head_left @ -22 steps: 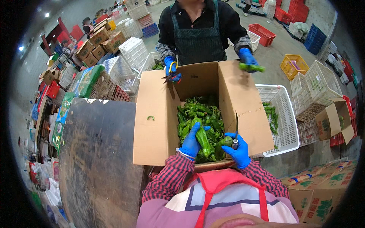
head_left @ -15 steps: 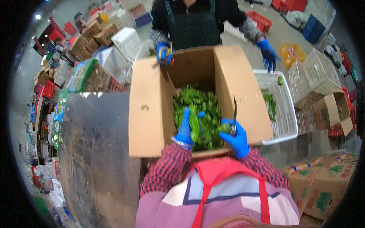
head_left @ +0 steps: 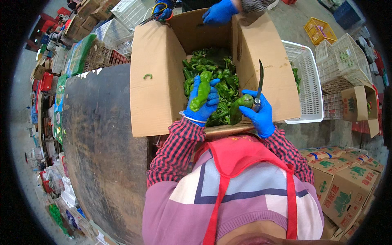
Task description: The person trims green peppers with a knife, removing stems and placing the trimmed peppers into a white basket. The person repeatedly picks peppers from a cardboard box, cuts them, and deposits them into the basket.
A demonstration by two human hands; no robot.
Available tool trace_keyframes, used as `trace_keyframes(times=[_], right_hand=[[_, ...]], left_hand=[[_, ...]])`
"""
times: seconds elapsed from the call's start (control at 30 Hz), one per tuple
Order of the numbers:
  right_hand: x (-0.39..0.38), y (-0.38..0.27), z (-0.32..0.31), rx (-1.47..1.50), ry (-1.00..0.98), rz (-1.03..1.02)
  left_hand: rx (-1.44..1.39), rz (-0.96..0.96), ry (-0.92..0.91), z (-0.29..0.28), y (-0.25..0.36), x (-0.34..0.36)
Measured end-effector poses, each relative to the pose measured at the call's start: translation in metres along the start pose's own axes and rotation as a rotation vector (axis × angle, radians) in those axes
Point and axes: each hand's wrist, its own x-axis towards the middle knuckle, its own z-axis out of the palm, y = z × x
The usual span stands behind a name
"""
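Working over an open cardboard box (head_left: 157, 96)

Our left hand (head_left: 208, 105), gloved in blue, cradles a light green pepper (head_left: 200, 96). Our right hand (head_left: 261, 117) holds both a darker pepper (head_left: 240, 109) and a knife (head_left: 261, 79), its curved blade pointing away from us. Beneath the held peppers, we see the green pile (head_left: 228, 81) inside the box. Across from us, a co-worker's hand (head_left: 163, 12) grips scissors (head_left: 148, 18); their other hand (head_left: 220, 13) hangs near the box's far side. A white crate (head_left: 309, 81) stands right of us, a dark surface (head_left: 106, 151) left.

Box (head_left: 200, 30) open above; knife (head_left: 260, 81) obstructs near right corner.
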Motion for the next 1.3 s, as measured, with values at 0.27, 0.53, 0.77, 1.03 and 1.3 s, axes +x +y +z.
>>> trace_keyframes(times=[0.27, 0.53, 0.77, 1.03, 1.3], right_hand=[[0.001, 0.005, 0.000, -0.041, -0.018, -0.037], [0.004, 0.008, -0.002, -0.096, -0.032, -0.043], [0.001, 0.008, 0.000, -0.002, 0.010, -0.006], [0.002, 0.002, 0.001, 0.017, 0.018, 0.019], [0.002, 0.003, -0.001, 0.029, 0.023, 0.018]], left_hand=[[0.131, 0.015, -0.091, 0.009, -0.004, -0.002], [0.204, 0.018, -0.021, 0.017, -0.006, -0.003], [0.552, 0.382, 0.299, 0.027, -0.017, -0.004], [0.594, 0.431, 0.245, 0.020, -0.013, -0.002], [0.699, 0.410, 0.304, 0.017, -0.011, -0.009]])
